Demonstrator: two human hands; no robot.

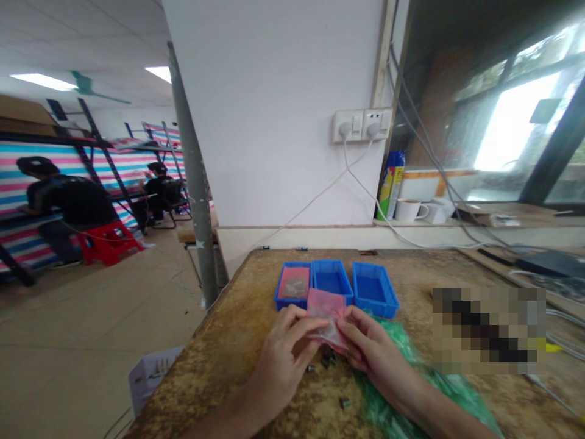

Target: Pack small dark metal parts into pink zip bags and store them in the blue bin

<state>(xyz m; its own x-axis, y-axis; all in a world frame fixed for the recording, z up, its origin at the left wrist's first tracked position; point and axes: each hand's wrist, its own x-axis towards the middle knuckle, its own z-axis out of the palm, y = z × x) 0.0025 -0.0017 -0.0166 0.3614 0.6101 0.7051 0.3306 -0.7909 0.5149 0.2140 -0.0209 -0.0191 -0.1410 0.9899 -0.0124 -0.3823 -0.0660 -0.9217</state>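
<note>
Pink plastic bag is held on the near side of the middle blue tray, over small metal pieces, and its long way seems to point toward that tray. The left hand pinches its left edge and the right hand its right edge, thumb to finger, so both touch it and neither is nearer. Farther off, the left blue tray is just left of the middle blue tray, and the right blue tray is a bit to its right.
</note>
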